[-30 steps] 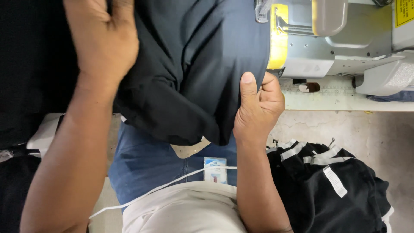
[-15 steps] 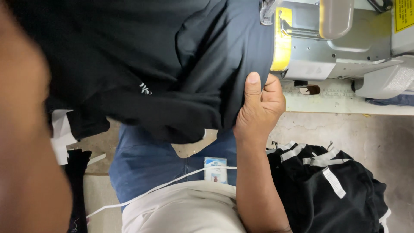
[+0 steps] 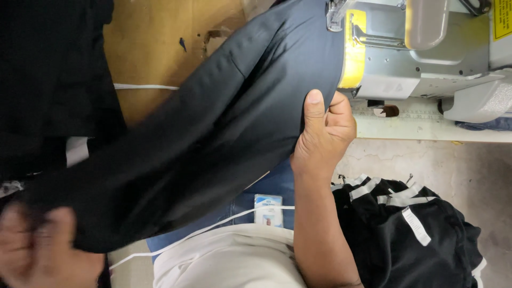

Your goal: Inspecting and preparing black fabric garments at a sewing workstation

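Hidden: the left hand [image 3: 45, 250] is a blur at the bottom corner, partly cut off by the frame edge; I can't tell how its fingers sit, only that it meets the lower end of the dark cloth [image 3: 213, 144].
Cut off: the sewing machine [image 3: 421, 53] runs out past the top and side, and its needle area is tucked behind the fabric edge.
Hard to make out: the black pile [image 3: 48, 80] at the far side shows no detail.
Right hand [image 3: 322, 133]: forearm reaching up from the body, thumb straight along the cloth's edge, fingers curled shut, pinching the fabric just beside the machine's yellow plate.
Cloth: stretched slantwise across the wooden table [image 3: 160, 53], from machine down to the blurred hand.
Nearby: a badge card [image 3: 268, 209] hangs at the lap; black garments with white tape [image 3: 416, 234] lie heaped on the floor.
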